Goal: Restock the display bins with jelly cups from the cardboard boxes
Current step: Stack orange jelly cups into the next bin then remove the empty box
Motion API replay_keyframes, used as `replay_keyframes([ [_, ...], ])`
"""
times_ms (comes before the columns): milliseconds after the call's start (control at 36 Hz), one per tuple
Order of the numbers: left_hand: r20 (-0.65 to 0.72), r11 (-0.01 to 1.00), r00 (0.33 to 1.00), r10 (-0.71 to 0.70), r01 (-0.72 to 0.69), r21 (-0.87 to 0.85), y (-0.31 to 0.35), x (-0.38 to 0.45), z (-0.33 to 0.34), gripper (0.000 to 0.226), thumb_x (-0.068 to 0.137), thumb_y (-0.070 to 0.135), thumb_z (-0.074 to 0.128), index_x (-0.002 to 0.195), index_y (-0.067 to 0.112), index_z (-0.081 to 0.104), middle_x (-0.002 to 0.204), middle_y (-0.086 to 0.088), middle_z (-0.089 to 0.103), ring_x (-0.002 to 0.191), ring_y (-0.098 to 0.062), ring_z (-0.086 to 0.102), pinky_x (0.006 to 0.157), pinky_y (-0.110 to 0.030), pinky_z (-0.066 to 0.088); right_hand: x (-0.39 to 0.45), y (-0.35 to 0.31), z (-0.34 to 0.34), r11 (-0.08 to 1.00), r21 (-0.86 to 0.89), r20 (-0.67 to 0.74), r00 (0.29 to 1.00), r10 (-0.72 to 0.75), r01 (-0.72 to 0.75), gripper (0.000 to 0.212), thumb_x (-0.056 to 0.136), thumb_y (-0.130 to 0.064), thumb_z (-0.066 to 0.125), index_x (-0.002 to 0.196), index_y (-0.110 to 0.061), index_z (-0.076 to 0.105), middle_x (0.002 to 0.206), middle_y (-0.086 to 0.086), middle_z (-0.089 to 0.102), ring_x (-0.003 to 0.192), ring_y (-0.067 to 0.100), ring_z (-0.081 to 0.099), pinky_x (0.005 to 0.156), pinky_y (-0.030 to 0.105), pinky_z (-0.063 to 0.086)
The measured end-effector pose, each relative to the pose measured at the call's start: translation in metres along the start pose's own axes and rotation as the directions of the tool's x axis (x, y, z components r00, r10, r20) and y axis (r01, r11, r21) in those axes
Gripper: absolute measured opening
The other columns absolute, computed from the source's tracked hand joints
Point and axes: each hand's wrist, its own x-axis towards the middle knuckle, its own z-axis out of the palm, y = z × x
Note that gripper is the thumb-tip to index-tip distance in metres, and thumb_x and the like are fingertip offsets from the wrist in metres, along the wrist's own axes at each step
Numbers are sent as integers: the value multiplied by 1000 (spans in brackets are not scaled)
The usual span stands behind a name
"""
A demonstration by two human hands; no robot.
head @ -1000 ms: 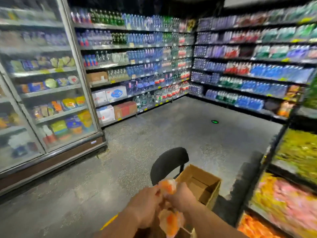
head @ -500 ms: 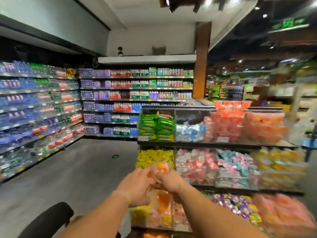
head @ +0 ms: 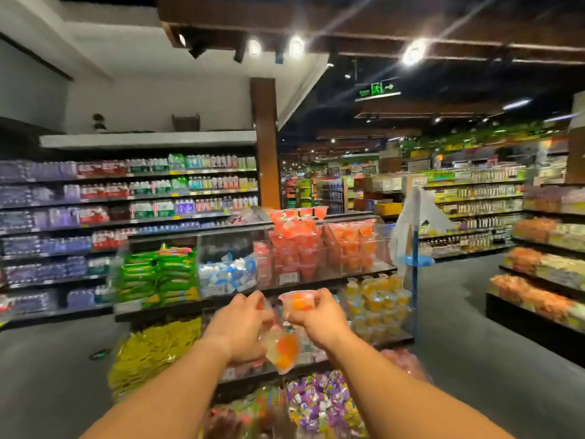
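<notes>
Before a tiered candy display, both bare forearms reach forward at chest height with the hands close together but apart. Curled round a jelly cup, the right hand holds it upright by the side wall, its fingers wrapped at the cup's right and the pale rim showing just left of them; the cup is clear soft plastic, tapered, with orange fruit pieces inside. Beside it the left hand has its fingers curled downward, pinching the top of a hanging jelly cup pack, a glossy, see-through bundle with orange filling that dangles below and between both wrists. Behind the hands stand the display bins, clear rigid acrylic boxes on a dark shelf, heaped with more red and orange cups; one lower bin holds yellow ones. To the left lie flat green packets, shiny and stacked, and a bin of small blue-and-white sweets. Crinkled yellow wrappers fill a lower tier, and purple wrapped candies sit nearest the floor. Motion blur softens most edges.
</notes>
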Motion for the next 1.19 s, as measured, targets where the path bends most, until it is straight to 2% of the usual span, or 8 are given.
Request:
replay_keyframes([
  [83,-33,999,998,44,-44,7,45,45,-5,35,82,46,61,116,36,62,127,1,40,117,-27,46,93,-39,48,22,16,-59,999,-43,-51,998,27,-29,53,70,-26,88,108,-14,53,106,4,67,95,22,65,75,34,51],
  [194,-54,998,996,65,-64,12,106,103,-12,33,81,44,64,113,35,61,128,2,41,119,-27,46,93,-39,47,58,42,-135,997,-73,-105,994,-5,-3,63,71,-33,87,117,-14,49,110,3,66,95,19,64,85,39,55],
  [417,1,999,999,48,-48,10,190,207,-19,40,82,41,64,121,31,60,139,-3,35,119,-31,42,91,-41,48,126,66,-245,986,-166,-32,999,-40,34,77,85,-24,76,148,-12,33,113,3,50,95,18,51,72,27,42],
  [667,-4,999,1000,-28,29,32,192,313,-7,17,81,38,63,92,33,51,126,-1,38,113,-31,43,82,-44,51,227,89,-284,984,-174,4,999,-32,32,71,78,-18,82,137,-13,41,126,7,57,108,23,55,86,29,43],
  [806,-34,999,999,-33,34,22,182,376,0,34,86,34,58,119,28,60,146,-6,35,122,-32,41,91,-43,47,284,96,-290,991,-126,21,999,-31,34,70,81,-17,80,139,-17,40,111,-3,52,102,16,51,88,27,42],
  [944,-63,999,997,-33,33,-1,168,440,9,37,86,36,59,122,31,58,142,-2,37,121,-29,40,94,-42,49,352,98,-296,995,-101,-12,1000,-20,19,78,77,-31,84,141,-21,41,127,0,60,114,22,58,99,39,50],
  [1056,-51,998,997,-49,51,28,154,481,13,44,88,38,61,132,33,55,150,-2,32,131,-30,36,101,-44,46,412,96,-303,999,-34,-19,1000,3,-3,87,81,-27,84,150,-23,31,140,3,53,116,22,54,62,14,49],
  [1194,-112,994,988,-107,108,5,136,522,20,44,90,42,63,133,38,56,157,-2,28,141,-28,30,109,-43,42,501,110,-301,993,-112,-89,995,36,-45,88,80,-34,84,149,-24,29,147,6,48,130,31,51,104,49,49],
])
